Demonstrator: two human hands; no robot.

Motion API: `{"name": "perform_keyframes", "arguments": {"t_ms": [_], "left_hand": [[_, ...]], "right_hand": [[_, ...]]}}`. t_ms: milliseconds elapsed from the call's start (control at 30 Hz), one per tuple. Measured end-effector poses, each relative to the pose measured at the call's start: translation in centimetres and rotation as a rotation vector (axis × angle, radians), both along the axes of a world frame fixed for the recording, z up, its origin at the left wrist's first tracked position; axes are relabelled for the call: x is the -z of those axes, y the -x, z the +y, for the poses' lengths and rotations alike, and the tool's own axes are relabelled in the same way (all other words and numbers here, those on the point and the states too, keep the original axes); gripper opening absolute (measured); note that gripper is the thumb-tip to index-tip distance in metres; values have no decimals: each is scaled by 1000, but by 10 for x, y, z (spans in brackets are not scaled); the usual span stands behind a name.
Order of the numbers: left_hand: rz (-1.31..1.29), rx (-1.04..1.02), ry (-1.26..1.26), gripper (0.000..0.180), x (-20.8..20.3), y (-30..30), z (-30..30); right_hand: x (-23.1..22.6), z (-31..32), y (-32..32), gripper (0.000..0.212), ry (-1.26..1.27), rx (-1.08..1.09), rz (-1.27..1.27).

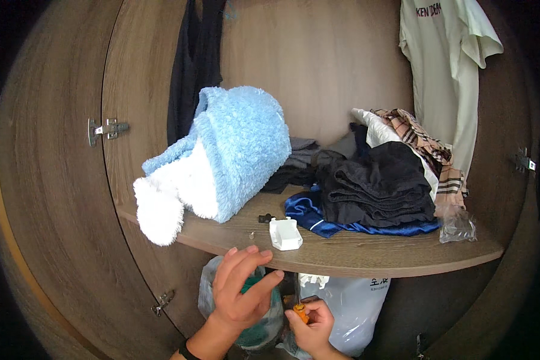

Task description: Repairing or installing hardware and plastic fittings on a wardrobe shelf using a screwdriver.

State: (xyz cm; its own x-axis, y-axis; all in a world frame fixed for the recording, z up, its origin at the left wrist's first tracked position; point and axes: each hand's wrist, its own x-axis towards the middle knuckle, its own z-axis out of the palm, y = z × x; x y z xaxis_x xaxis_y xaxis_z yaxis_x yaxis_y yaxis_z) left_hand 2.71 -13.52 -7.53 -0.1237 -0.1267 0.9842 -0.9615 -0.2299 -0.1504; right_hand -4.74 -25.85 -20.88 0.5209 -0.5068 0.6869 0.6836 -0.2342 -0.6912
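Note:
My left hand (241, 294) hovers at the shelf's front edge, fingers stretched and apart, holding nothing. To its right, my right hand (313, 330) is closed round the orange handle of a screwdriver (302, 312), its thin shaft pointing up. Just above the shaft is a small white plastic piece (313, 279) below the shelf edge; whether the tip touches it I cannot tell. A white plastic housing (285, 234) lies on the shelf beyond my fingertips. Beside it are a small black part (265, 218) and a tiny light-coloured bit (252, 235), perhaps a screw.
On the wooden shelf (372, 259) sit a fluffy blue and white bundle (246, 144), folded dark clothes (378, 186) and a clear plastic bag (458, 227). A pale shirt (444, 66) hangs at right. Below are a white bag (357, 312) and another clear bag (209, 282). A hinged door (54, 180) stands left.

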Motion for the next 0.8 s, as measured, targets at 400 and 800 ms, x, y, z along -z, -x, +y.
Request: {"name": "perform_keyframes", "arguments": {"t_ms": [400, 800], "left_hand": [[27, 0, -3, 29, 1, 3, 1], [18, -19, -17, 26, -1, 4, 1]], "right_hand": [[-3, -10, -2, 28, -183, -622, 69], [6, -24, -22, 31, -255, -1248, 34]]}}
